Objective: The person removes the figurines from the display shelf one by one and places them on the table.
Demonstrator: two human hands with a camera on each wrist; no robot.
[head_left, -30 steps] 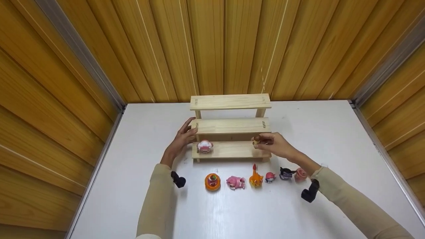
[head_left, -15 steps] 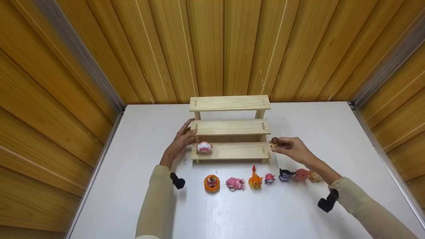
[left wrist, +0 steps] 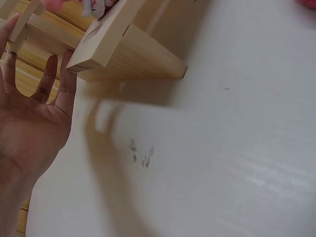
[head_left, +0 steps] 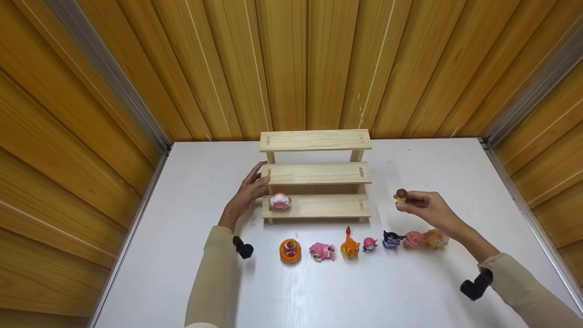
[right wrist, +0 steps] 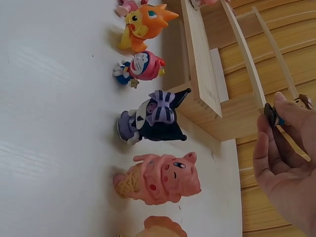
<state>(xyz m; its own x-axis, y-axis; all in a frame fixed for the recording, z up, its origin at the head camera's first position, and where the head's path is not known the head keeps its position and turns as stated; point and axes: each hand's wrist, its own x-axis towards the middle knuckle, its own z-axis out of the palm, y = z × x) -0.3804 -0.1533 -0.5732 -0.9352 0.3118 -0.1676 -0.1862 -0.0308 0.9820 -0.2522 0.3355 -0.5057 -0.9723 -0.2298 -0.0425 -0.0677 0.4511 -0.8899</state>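
Right of the three-tier wooden stand (head_left: 319, 174), my right hand (head_left: 430, 207) pinches a small brown-topped figurine (head_left: 401, 197) between thumb and fingers, above the table. In the right wrist view, the figurine's dark base (right wrist: 269, 114) sticks out past the thumb; the fingers hide much of its body. My left hand (head_left: 245, 195) touches the stand's left end at the middle tier. Its fingers are spread in the left wrist view, with the palm (left wrist: 32, 128) showing. On the lowest tier's left end sits a pink and white figurine (head_left: 279, 202).
A row of figurines lies before the stand: orange round (head_left: 290, 250), pink (head_left: 322, 251), orange with a red tip (head_left: 350, 247), pink-hatted (head_left: 369, 244), black and purple (head_left: 391, 239), pink cone-shaped (head_left: 414, 239) and orange-tan (head_left: 436, 238). Wood-panelled walls (head_left: 328, 64) enclose the white table (head_left: 291, 300).
My right hand has moved right with the brown-topped figurine, from over the lowest tier's right end to beside the stand. The orange-tan figurine has come into sight. My left hand has stayed put.
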